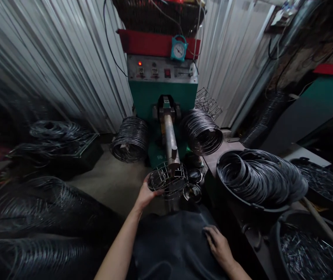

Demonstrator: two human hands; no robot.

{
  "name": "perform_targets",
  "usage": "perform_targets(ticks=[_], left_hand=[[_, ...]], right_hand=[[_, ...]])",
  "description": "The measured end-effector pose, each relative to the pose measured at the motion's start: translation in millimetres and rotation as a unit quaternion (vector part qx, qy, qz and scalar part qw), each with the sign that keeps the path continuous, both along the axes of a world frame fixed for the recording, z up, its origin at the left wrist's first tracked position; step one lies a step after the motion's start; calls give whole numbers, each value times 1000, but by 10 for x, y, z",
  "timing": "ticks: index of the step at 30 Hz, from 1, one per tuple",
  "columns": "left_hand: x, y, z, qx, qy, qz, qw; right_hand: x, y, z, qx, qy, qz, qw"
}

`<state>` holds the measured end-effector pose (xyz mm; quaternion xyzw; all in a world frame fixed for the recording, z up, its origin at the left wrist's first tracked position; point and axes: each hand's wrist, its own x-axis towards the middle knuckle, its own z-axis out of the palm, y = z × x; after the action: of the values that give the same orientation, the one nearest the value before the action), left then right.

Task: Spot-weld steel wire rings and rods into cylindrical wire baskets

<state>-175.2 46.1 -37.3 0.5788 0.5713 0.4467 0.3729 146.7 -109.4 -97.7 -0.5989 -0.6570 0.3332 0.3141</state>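
A round wire basket (180, 189) of bright metal rods sits at the lower end of a welding machine's metal arm (169, 134). My left hand (148, 193) is closed on the left side of the basket, with the thumb along its near edge. Over the right side of the dark apron (172, 245) lies my right hand (217, 243), its fingers loosely bent and apart, with nothing visible in them. Just right of the basket, small round metal pieces (192, 192) sit low beside the machine.
Ahead stands the green machine (163, 91) with a teal clock (179, 48). Coils of wire rings hang left (129, 140) and right (203, 132). A tub of wire rings (259, 179) and a bucket of short rods (306, 249) stand right. Wire bundles (46, 206) lie left.
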Motion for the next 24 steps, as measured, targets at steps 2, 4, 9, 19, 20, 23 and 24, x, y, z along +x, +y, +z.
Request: perform_targets(ticks=[2,4,9,19,20,23,24], left_hand=[[53,-5,-63,-14,-52,16,998],[75,-16,-52,-27,-88,27,995],[-25,-311,121,8,-46,15,999],[313,-796,608,97,314,-39,944],[349,-801,643,98,319,-39,942],[403,-815,700,113,315,-37,942],[408,-820,704,122,311,-39,942]], right_hand=[[2,59,-9,-3,-13,12,1000],[-23,164,111,-14,-25,28,999],[-230,359,885,-45,-2,115,992],[-967,803,1722,-16,-170,165,971],[-1009,809,1691,-2,-187,144,972],[-1069,764,1563,47,-212,98,971],[-1071,741,1517,62,-211,99,970]])
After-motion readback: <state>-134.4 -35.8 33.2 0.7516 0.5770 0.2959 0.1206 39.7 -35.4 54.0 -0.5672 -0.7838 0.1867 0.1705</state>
